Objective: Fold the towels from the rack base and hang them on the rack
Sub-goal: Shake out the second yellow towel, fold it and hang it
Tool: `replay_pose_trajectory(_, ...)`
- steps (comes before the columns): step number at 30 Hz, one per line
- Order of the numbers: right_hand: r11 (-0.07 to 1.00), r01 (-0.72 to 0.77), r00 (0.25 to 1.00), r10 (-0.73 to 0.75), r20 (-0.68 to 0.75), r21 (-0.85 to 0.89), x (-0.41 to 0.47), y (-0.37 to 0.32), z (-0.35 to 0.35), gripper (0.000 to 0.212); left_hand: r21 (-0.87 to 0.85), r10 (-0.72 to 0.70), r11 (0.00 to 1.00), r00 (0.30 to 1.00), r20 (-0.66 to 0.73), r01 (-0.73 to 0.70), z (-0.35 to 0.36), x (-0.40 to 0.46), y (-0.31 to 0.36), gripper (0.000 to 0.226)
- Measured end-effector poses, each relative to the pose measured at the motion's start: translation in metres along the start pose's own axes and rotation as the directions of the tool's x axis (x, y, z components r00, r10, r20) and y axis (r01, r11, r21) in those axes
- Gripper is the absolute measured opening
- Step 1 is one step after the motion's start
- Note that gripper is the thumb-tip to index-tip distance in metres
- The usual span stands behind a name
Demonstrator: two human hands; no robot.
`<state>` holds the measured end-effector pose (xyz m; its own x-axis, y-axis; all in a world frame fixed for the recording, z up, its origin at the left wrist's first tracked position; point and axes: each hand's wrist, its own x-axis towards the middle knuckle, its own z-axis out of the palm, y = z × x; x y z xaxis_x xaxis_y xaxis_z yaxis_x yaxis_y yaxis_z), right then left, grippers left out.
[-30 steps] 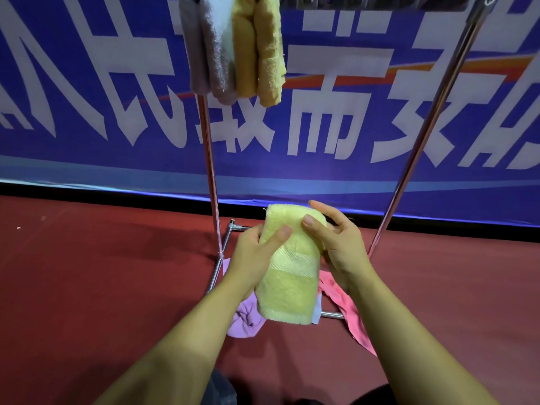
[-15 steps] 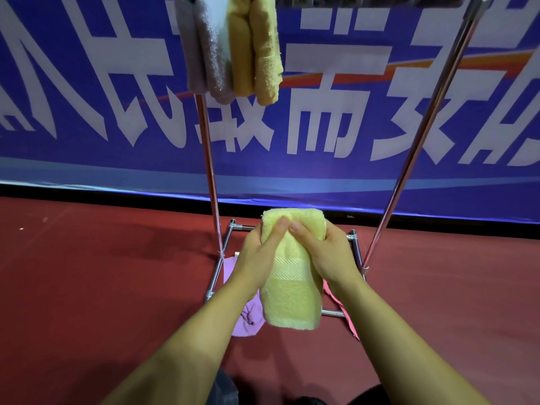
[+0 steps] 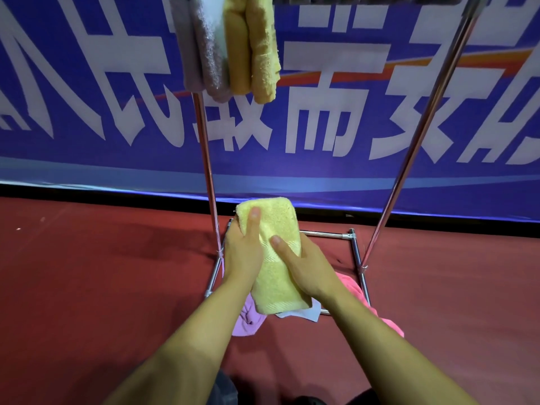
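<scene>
Red floor lies under the rack base (image 3: pixel 355 252), and just above it I pinch the folded yellow towel (image 3: pixel 277 276) with my left hand (image 3: pixel 244 255) and right hand (image 3: pixel 306 267), thumbs pressed on top, so I should keep the fold tight while lifting.

**Big blue banner and red floor, that's about it**

So behind where I'm standing there's a huge blue banner (image 3: pixel 321 176) stretched across the whole wall in front of me. It has big white characters (image 3: pixel 315 124) on it, cut off at the top so I can't read them properly, plus an orange-red swoosh (image 3: pixel 336 74) running through the middle and a lighter blue band along the bottom. Under that sits a black strip (image 3: pixel 87 192), then dark red flooring (image 3: pixel 102 273) with a few pale specks.
</scene>
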<state>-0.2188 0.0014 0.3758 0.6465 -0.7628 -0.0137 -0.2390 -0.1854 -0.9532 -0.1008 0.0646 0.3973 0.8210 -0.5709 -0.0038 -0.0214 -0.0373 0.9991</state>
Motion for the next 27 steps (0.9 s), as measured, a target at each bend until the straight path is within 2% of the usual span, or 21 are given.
replay_pose_trajectory(3, 1.000, 0.021, 0.993, -0.024, -0.113, -0.022, 0.006, 0.002, -0.004, 0.033, -0.086, -0.048, 0.995, 0.996, 0.074, 0.054, 0.000, 0.001, 0.001, 0.034)
replay_pose_trajectory(6, 0.999, 0.032, 0.979, -0.024, -0.203, 0.039, 0.009, 0.003, -0.007, 0.030, -0.227, -0.132, 0.951, 0.942, 0.307, 0.208, 0.001, -0.002, -0.001, 0.036)
replay_pose_trajectory(8, 0.998, 0.041, 0.972, -0.029, -0.233, 0.045, 0.009, 0.004, -0.009, 0.030, -0.227, -0.138, 0.942, 0.903, 0.408, 0.246, 0.004, -0.005, -0.005, 0.043)
replay_pose_trajectory(13, 0.994, 0.055, 0.963, -0.028, -0.268, 0.092, 0.011, 0.004, -0.012, 0.030, -0.233, -0.150, 0.923, 0.844, 0.515, 0.307, 0.009, -0.006, -0.012, 0.048)
replay_pose_trajectory(17, 0.998, 0.004, 0.949, 0.014, -0.315, 0.057, 0.012, 0.007, -0.015, 0.035, -0.206, -0.142, 0.941, 0.867, 0.477, 0.268, 0.015, -0.004, -0.016, 0.038)
replay_pose_trajectory(20, 0.995, -0.082, 0.930, 0.055, -0.363, -0.059, 0.015, 0.009, -0.014, 0.043, -0.147, -0.117, 0.972, 0.924, 0.365, 0.182, 0.019, -0.002, -0.022, 0.038)
replay_pose_trajectory(22, 0.992, -0.084, 0.909, 0.039, -0.416, -0.090, 0.018, 0.010, -0.014, 0.047, -0.047, -0.086, 0.994, 0.960, 0.266, 0.102, 0.020, 0.001, -0.025, 0.044)
replay_pose_trajectory(25, 0.996, -0.052, 0.927, 0.022, -0.373, -0.071, 0.019, 0.008, -0.012, 0.026, 0.097, -0.030, 0.995, 0.982, 0.186, 0.012, 0.020, 0.002, -0.024, 0.055)
replay_pose_trajectory(27, 0.999, -0.052, 0.953, 0.048, -0.301, -0.004, 0.018, 0.005, -0.008, 0.022, 0.146, -0.033, 0.989, 0.984, 0.173, 0.007, 0.023, 0.000, -0.022, 0.056)
